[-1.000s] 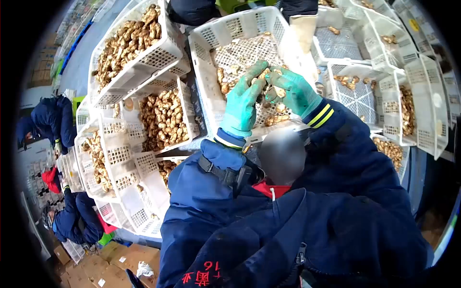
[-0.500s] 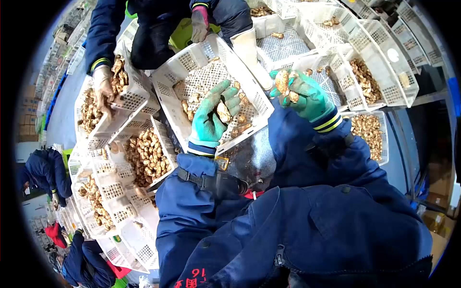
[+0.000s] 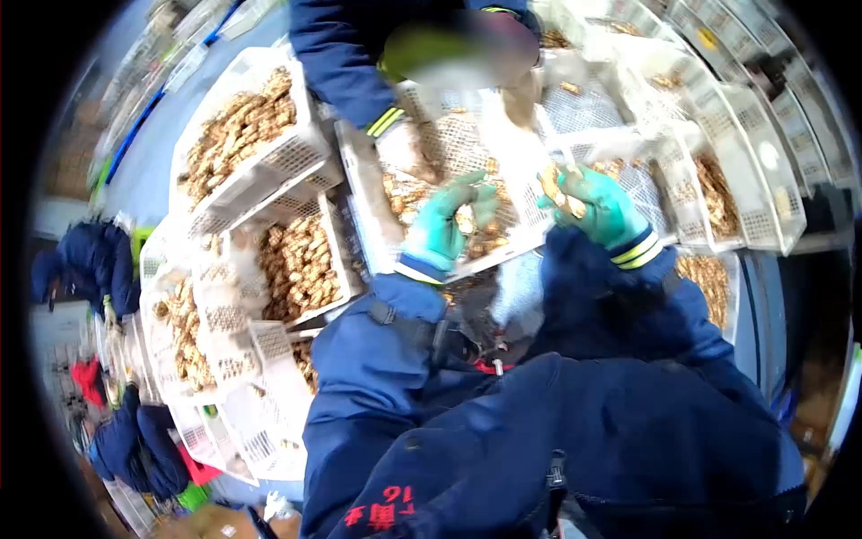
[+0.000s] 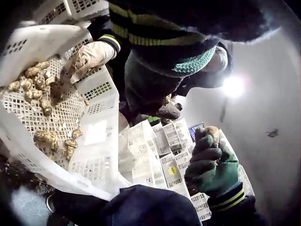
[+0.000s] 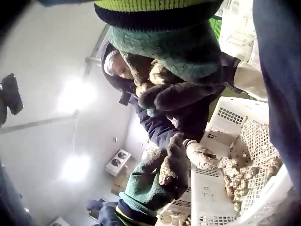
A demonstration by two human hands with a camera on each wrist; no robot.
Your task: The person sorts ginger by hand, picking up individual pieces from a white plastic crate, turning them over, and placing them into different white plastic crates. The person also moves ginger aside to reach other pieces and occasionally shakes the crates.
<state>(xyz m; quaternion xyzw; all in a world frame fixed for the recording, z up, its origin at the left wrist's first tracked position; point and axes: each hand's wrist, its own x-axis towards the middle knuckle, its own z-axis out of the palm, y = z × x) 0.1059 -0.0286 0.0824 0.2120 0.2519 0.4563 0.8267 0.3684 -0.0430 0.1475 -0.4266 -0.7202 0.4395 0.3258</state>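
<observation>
My left hand (image 3: pixel 444 225), in a green glove, is over the near side of a white mesh crate (image 3: pixel 357 211). It holds a stubby brown-and-white mushroom (image 3: pixel 465 219), seen between thumb and fingers in the right wrist view (image 5: pixel 165 174). To the right of that crate my right hand (image 3: pixel 597 208) grips pale mushrooms (image 3: pixel 551 187) in its curled fingers; one mushroom (image 4: pixel 212 133) pokes out above them in the left wrist view. Loose mushrooms (image 4: pixel 46 137) lie on the crate's mesh floor.
Across the crate, another person's pale-gloved hand (image 3: pixel 406 148) reaches into it. Crates heaped with mushrooms (image 3: pixel 238 135) stand at the left. More white crates (image 3: pixel 579 108) line the right, some holding few mushrooms. Other people (image 3: pixel 94 260) sit farther left.
My hands, together over the crate a second ago, have parted, each with mushrooms. The other person's hand has shifted from the heaped left crate into the middle one. The head view has swung.
</observation>
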